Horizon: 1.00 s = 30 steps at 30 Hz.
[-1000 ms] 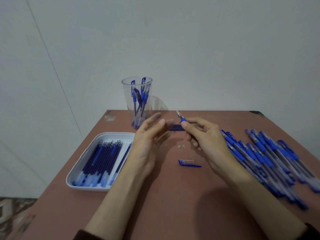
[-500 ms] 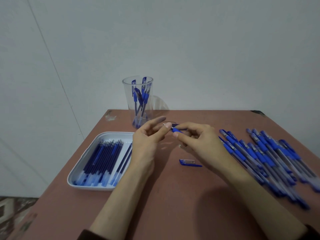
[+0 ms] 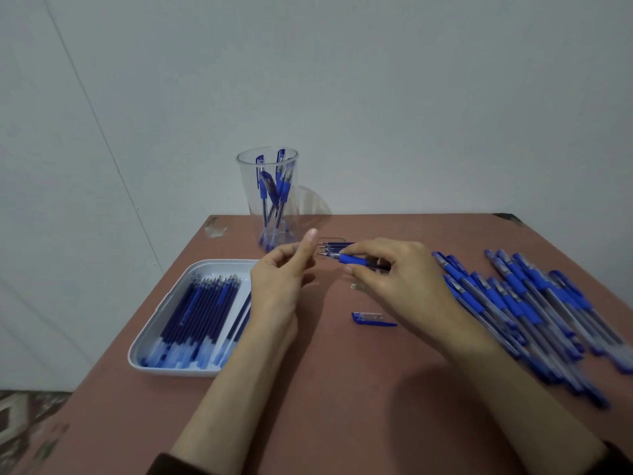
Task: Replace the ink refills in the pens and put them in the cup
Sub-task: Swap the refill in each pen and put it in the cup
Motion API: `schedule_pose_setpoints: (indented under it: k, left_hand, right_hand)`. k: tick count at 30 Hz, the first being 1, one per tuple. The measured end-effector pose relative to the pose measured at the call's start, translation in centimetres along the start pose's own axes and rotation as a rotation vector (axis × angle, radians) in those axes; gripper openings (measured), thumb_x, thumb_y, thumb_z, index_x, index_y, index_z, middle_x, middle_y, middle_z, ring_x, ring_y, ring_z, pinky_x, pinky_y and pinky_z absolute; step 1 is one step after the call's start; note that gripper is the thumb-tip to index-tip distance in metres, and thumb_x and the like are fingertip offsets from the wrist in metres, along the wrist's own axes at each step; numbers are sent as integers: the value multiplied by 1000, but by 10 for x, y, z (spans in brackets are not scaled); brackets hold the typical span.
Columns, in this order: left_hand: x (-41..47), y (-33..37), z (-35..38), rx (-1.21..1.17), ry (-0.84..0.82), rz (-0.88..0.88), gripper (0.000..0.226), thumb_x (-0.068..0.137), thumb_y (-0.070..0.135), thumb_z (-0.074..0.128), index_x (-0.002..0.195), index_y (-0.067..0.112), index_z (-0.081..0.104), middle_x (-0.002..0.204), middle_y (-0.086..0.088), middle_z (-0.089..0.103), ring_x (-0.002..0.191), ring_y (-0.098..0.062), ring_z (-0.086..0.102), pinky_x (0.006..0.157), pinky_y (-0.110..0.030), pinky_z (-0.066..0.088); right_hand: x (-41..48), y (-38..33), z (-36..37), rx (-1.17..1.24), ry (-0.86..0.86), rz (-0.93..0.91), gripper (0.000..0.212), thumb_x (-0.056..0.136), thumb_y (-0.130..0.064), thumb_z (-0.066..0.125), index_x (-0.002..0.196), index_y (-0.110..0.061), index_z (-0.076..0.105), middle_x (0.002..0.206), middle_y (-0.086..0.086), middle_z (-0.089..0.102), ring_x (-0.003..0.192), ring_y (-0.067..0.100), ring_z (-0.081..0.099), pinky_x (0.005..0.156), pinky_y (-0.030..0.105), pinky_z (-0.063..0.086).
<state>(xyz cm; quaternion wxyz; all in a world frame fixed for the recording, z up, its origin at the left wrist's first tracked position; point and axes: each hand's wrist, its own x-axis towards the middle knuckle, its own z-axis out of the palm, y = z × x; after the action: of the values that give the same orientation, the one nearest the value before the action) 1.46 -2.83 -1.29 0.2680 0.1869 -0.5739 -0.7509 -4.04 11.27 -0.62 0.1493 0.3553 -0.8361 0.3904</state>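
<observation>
My right hand (image 3: 404,282) is shut on a pen (image 3: 356,260) with a blue grip, held level above the table, its tip pointing left. My left hand (image 3: 281,286) hovers just left of that tip, fingers apart and index finger raised, with nothing visible in it. A loose blue pen cap (image 3: 373,318) lies on the table below my right hand. A few bare refills (image 3: 334,247) lie behind my hands. The clear cup (image 3: 251,186) stands at the table's far edge with several capped pens inside. A white tray (image 3: 205,265) at left holds several blue refills.
A large heap of blue pens (image 3: 534,303) covers the right side of the reddish-brown table (image 3: 342,389). A small scrap (image 3: 356,286) lies under my right hand. The table's left edge drops to a patterned floor (image 3: 27,426); a pale wall stands behind.
My right hand turned the pen from tip-up to level, tip pointing left. My left hand's fingers met the tip half a second ago and have since drawn slightly away.
</observation>
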Motion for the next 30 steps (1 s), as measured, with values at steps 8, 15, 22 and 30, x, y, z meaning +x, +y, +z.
schedule_pose_setpoints:
  k: [8,15,22,30]
  left_hand:
    - [-1,-3,-2,271,-80,154,13,75,7,77,80,16,70,67,5,65,63,-4,60,59,-16,51]
    - [-6,-11,-2,809,-343,281,34,74,-3,71,87,28,66,78,6,70,70,-3,63,71,-16,50]
    - [-5,-11,-2,855,-433,288,28,73,4,77,90,24,65,78,5,71,73,-3,64,70,-10,48]
    - [-4,-13,-3,851,-446,274,27,72,8,79,92,22,68,79,5,70,73,-2,63,68,-5,45]
  right_hand:
    - [4,9,-5,21,204,198,14,83,-27,70,97,-29,74,61,-12,59,61,5,53,64,32,49]
    - [5,9,-4,14,211,229,14,84,-29,69,98,-29,73,66,-3,63,63,13,56,63,36,51]
    - [4,8,-5,4,186,239,16,86,-29,67,101,-28,73,65,-9,59,62,7,53,61,29,46]
    - [3,7,-5,-3,177,231,16,86,-30,67,101,-29,72,67,-2,62,64,13,56,63,33,49]
